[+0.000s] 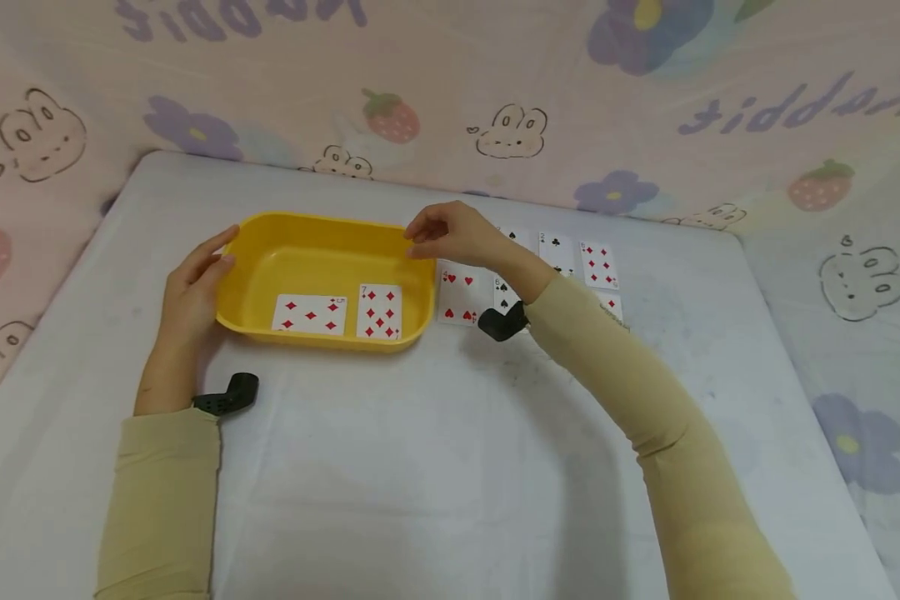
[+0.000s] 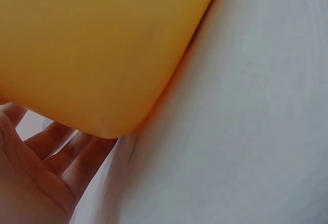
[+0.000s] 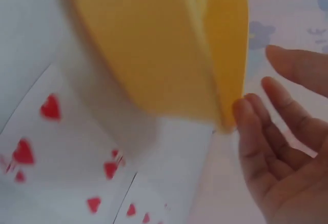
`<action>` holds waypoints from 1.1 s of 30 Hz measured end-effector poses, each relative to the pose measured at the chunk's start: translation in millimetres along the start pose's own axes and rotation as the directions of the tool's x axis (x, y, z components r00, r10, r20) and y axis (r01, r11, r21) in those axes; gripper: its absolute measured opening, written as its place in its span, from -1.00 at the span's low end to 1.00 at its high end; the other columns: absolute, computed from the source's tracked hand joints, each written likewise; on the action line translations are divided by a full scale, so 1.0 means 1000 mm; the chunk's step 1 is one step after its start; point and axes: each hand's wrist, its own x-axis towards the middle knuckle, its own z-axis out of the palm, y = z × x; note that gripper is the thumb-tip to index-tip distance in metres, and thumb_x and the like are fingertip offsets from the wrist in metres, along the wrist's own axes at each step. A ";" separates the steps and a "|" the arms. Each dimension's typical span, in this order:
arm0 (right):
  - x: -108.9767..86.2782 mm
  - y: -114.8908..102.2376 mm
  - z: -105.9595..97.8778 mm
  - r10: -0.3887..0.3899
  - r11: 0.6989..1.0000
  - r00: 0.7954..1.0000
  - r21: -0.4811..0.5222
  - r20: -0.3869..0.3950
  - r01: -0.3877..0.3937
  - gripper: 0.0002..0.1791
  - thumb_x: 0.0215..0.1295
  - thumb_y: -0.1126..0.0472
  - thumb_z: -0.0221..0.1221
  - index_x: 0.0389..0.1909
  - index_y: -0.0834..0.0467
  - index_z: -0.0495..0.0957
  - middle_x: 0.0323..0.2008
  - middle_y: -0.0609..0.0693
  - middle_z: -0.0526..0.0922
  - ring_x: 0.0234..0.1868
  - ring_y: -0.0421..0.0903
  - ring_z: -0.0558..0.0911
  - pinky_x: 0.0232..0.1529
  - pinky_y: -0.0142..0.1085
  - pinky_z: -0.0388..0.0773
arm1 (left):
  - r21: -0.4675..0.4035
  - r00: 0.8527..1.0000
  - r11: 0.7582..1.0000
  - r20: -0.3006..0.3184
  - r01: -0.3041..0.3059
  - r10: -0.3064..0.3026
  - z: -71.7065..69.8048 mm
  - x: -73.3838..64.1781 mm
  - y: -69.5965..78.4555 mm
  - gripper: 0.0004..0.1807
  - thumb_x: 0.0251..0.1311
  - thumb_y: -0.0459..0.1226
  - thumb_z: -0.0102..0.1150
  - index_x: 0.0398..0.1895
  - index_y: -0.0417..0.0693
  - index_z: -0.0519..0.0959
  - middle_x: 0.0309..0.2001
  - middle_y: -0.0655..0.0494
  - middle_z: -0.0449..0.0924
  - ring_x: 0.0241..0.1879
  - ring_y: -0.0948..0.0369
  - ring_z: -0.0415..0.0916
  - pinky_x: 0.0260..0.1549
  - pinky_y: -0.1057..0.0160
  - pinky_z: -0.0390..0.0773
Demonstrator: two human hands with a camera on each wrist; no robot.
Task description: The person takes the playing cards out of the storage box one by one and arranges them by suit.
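A yellow plastic basin (image 1: 322, 343) stands on the white-covered table, left of centre. Two playing cards lie inside it, the five of diamonds (image 1: 310, 314) and the seven of diamonds (image 1: 379, 312). My left hand (image 1: 190, 292) holds the basin's left end, thumb and fingers at the rim; the left wrist view shows its fingers (image 2: 84, 165) behind the outer wall. At the opposite end is my right hand (image 1: 453, 233), fingertips right at the rim and thumb apart from the fingers. The right wrist view shows nothing in its palm.
Right of the basin lie several face-up cards in rows, among them the four of hearts (image 1: 458, 294), a six of spades (image 1: 503, 292), a two of clubs (image 1: 555, 250) and the six of diamonds (image 1: 598, 264). My right forearm partly covers them. A patterned cloth (image 1: 450, 158) hangs behind the table.
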 end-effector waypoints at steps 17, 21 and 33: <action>0.043 -0.033 0.037 0.224 0.969 0.948 -0.152 0.226 -0.192 -0.66 0.24 0.03 0.23 -0.02 0.07 0.59 -0.01 -0.03 0.49 -0.01 -0.10 0.38 0.02 -0.34 0.31 | 0.042 1.000 0.999 -0.010 -0.027 0.028 0.000 0.001 -0.003 -0.57 0.43 -0.01 -0.14 0.34 0.45 0.34 0.40 0.23 0.24 0.05 0.38 0.24 0.25 0.34 0.34; 0.045 -0.033 0.038 0.241 0.967 0.938 -0.140 0.251 -0.211 -0.68 0.27 0.03 0.20 -0.04 0.10 0.57 -0.12 -0.01 0.52 -0.08 -0.09 0.42 -0.13 -0.40 0.31 | 0.047 0.999 0.998 -0.015 -0.035 0.036 0.001 0.002 -0.003 -0.57 0.43 -0.01 -0.14 0.34 0.45 0.35 0.40 0.24 0.24 0.08 0.37 0.23 0.29 0.28 0.31; 0.045 -0.028 0.047 0.240 0.963 0.905 -0.201 0.352 -0.178 -0.66 0.26 0.09 0.22 0.04 0.08 0.59 -0.30 -0.05 0.45 -0.24 -0.13 0.39 -0.23 -0.43 0.30 | 0.064 1.000 0.998 -0.017 -0.023 0.024 0.002 0.000 -0.002 -0.58 0.42 0.05 -0.17 0.32 0.54 0.34 0.40 0.25 0.24 0.12 0.32 0.22 0.29 0.24 0.32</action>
